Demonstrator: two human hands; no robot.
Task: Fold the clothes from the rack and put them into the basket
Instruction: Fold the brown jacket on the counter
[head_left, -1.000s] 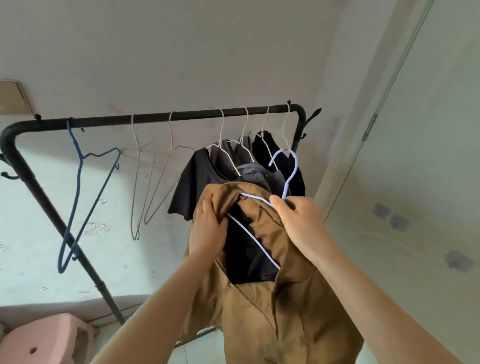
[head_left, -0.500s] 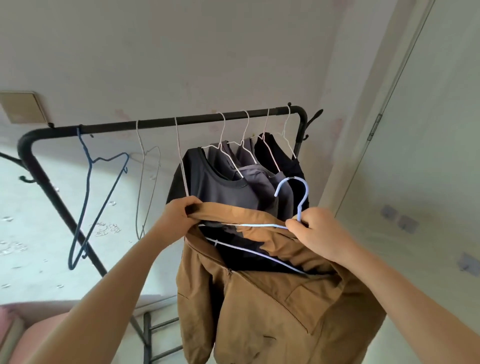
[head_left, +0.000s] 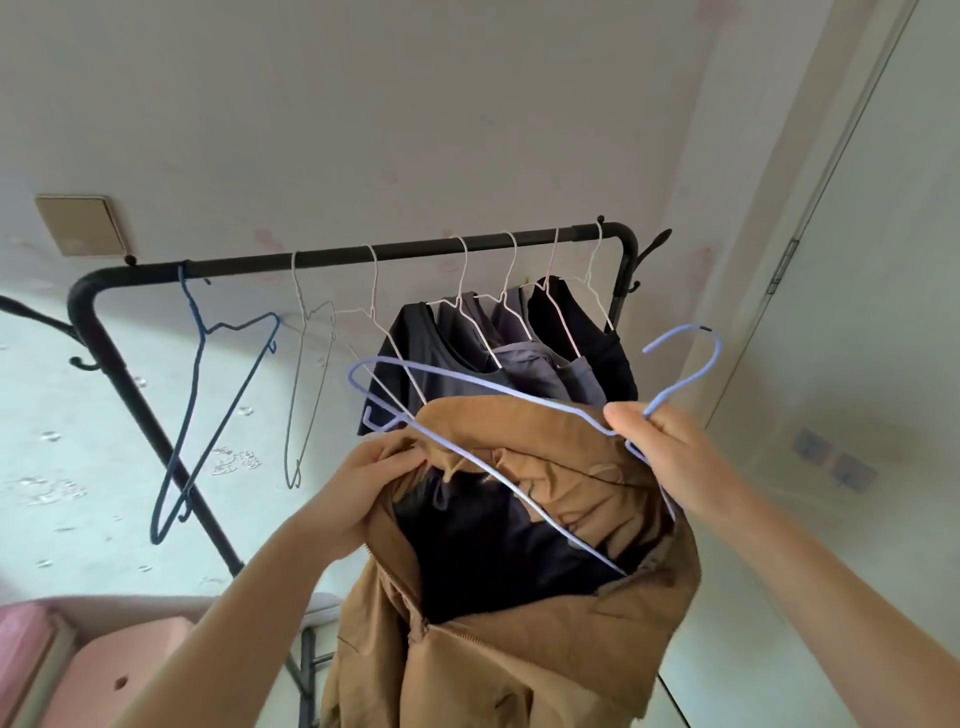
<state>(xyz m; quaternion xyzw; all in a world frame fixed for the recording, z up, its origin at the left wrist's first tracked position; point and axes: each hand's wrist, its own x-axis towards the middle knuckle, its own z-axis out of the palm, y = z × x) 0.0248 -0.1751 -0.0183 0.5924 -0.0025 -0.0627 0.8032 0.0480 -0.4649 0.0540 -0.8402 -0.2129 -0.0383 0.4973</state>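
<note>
My left hand (head_left: 358, 493) grips the brown jacket (head_left: 519, 623) by its collar, below the black rack's (head_left: 395, 253) right end. My right hand (head_left: 670, 457) pinches the light-blue hanger (head_left: 467, 382), tilted half out of the collar.

Soft, even daylight; faint shadows; wide-angle bending at the edges; slight motion blur

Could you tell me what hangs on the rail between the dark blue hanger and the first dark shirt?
In the head view, two bare pale wire hangers hang between the dark blue hanger and the dark shirt.
</note>
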